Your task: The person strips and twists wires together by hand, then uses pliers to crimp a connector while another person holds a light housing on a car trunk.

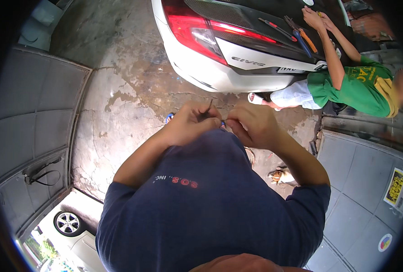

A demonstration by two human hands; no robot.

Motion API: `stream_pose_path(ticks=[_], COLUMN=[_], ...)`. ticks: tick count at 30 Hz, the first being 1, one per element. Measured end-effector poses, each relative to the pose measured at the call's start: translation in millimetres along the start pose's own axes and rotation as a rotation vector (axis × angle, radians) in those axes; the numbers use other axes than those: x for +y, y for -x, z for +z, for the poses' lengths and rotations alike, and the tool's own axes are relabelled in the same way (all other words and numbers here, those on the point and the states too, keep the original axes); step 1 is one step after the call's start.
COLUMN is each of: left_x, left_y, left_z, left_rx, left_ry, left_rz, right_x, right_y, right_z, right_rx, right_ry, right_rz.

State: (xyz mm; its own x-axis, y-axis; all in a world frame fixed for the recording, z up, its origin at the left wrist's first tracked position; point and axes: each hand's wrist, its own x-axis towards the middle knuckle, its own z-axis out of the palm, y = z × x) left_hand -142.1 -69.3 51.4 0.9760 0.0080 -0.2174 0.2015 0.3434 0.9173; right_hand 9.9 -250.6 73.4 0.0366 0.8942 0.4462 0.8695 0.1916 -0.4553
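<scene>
My left hand is closed in front of my chest, with a thin dark stick-like piece held between thumb and fingers. Its exact kind is too small to make out. Close beside it, my right hand is closed too, thumb and forefinger pinched. What sits in that pinch is tiny and mostly hidden. The fingertips of both hands nearly meet, a small gap apart, above the ground and short of the car's rear.
A white car stands ahead; pliers with blue handles, an orange-handled tool and a red-and-black tool lie on its trunk. A co-worker in a green shirt works at right. A dog is on the floor, near grey gate panels.
</scene>
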Motion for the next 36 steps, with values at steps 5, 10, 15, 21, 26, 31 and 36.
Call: stream_pose_path(ticks=[5,10,15,21,26,31,36], left_x=[-5.2,-6.1,-11.3,-15.1,-15.6,-4.9,-25.0], left_y=[2.3,3.8,5.8,0.9,0.8,0.9,-0.7], left_z=[1.1,1.1,1.6,6.3,9.4,18.9,18.3], left_rx=[0.018,0.044,0.005,0.127,0.096,0.108,0.203], left_ry=[-0.085,-0.033,-0.041,-0.039,0.036,-0.026,-0.021], left_rz=[0.111,0.050,0.095,0.115,0.131,0.153,0.167], right_x=[-10.7,-8.0,-7.6,-19.1,-8.9,-9.7,-14.2], right_y=[5.3,-7.8,2.1,16.5,8.6,20.5,16.4], right_z=[-7.2,-17.6,-2.4,-0.7,15.3,26.1,9.4], right_rx=[-0.034,-0.004,0.016,0.227,0.253,0.287,0.071], right_ry=[-0.838,0.085,-0.114,-0.280,0.242,-0.212,-1.313], right_rz=[0.956,0.014,0.177,0.588,-0.100,0.409,1.314])
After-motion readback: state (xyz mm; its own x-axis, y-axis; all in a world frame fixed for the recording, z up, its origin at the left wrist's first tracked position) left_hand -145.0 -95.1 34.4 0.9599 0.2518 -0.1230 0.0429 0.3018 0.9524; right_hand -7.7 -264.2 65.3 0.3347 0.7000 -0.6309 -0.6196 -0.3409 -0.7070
